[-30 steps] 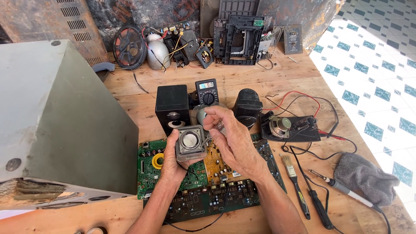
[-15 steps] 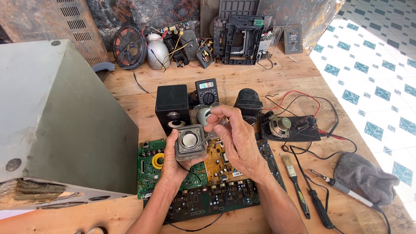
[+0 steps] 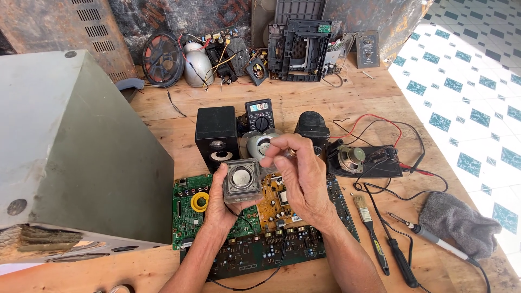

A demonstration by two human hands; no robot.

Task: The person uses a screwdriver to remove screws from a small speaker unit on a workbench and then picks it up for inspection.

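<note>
My left hand [image 3: 220,203] holds a small square grey speaker driver [image 3: 242,179] up over the circuit boards, its round cone facing me. My right hand [image 3: 301,176] is raised beside it, fingertips pinched together near the driver's top right corner; what they pinch is too small to tell. A thin black wire hangs from the driver down over the boards. Behind the hands sit a small black speaker box [image 3: 217,137], a round silver speaker [image 3: 259,145] and a multimeter [image 3: 259,115].
Green circuit boards [image 3: 187,209] lie under the hands. A big grey metal housing [image 3: 70,152] fills the left. To the right: an open speaker on a black base [image 3: 361,160], red and black leads, a brush [image 3: 369,225], screwdriver, soldering iron [image 3: 434,241], grey cloth [image 3: 458,222]. Dismantled parts line the back.
My right hand has shifted slightly, its fingertips closing into a pinch near the driver's top corner. The left hand keeps the driver in the same place.
</note>
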